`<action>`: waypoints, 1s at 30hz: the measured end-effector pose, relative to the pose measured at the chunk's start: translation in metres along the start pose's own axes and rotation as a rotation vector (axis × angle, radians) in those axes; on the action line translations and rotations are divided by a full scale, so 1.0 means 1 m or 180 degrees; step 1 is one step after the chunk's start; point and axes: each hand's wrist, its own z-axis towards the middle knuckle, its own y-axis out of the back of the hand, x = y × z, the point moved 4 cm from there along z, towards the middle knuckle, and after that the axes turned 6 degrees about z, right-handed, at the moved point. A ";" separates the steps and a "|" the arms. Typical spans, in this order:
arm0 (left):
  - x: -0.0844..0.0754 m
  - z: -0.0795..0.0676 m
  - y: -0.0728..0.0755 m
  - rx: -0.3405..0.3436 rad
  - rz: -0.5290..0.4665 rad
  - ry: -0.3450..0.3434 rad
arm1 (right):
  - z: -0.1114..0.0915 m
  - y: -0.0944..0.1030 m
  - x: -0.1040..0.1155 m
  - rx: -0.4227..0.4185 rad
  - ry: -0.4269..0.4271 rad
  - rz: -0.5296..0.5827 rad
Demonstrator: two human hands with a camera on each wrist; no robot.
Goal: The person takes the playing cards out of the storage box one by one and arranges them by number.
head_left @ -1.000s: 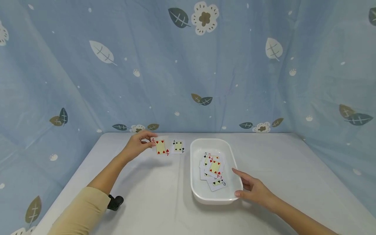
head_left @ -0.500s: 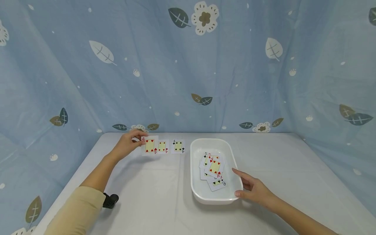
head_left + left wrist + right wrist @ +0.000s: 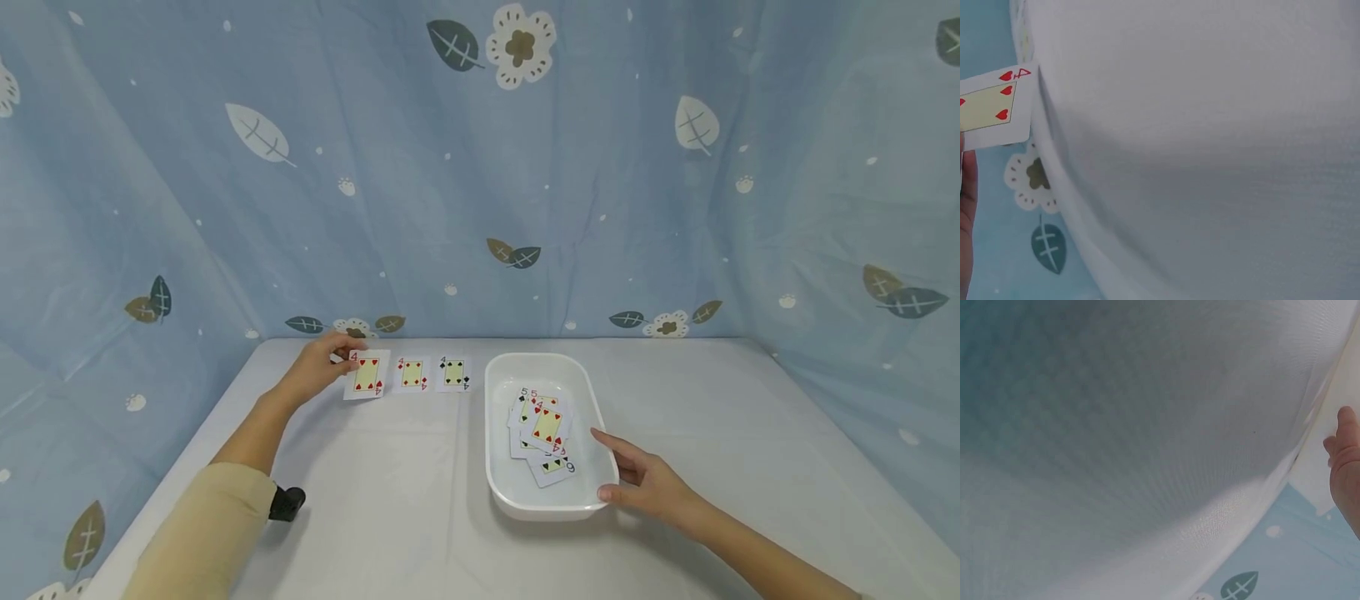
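Observation:
In the head view my left hand [image 3: 318, 365] pinches a four of hearts playing card [image 3: 367, 375] by its left side, face up, at the far left of the table. Whether the card touches the cloth is unclear. To its right lie a four of diamonds [image 3: 412, 375] and a four of spades [image 3: 453, 372], in a row with it. My right hand [image 3: 651, 487] holds the right rim of a white plastic tub [image 3: 517, 497], thumb and index finger over the edge. Inside the tub several overlapping cards lie face up, a four of hearts [image 3: 547, 426] on top.
A white cloth [image 3: 375, 500] covers the table. Behind and at the sides hangs a blue curtain [image 3: 420, 192] with leaves and flowers. A small black object [image 3: 287, 503] shows beside the left sleeve.
My left hand has moved left with the four of hearts and lowered it slightly, uncovering the four of diamonds. My right hand and the tub stay in place.

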 end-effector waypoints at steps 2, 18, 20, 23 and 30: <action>0.002 0.002 -0.003 -0.0052 0.0117 -0.0025 | 0.000 0.000 0.000 0.0004 0.0009 -0.0008; 0.008 0.020 -0.019 -0.0435 0.0496 0.0420 | 0.001 0.001 0.000 0.0030 0.0005 0.0017; 0.010 0.022 -0.023 -0.0395 0.0505 0.0478 | 0.000 0.002 0.001 0.0015 0.0001 -0.0010; 0.010 0.025 -0.026 -0.0321 0.0573 0.0533 | -0.002 0.003 0.001 -0.0010 0.0021 -0.0066; 0.008 0.024 -0.025 -0.0316 0.0768 0.0516 | -0.001 0.001 0.003 0.0030 0.0121 -0.0122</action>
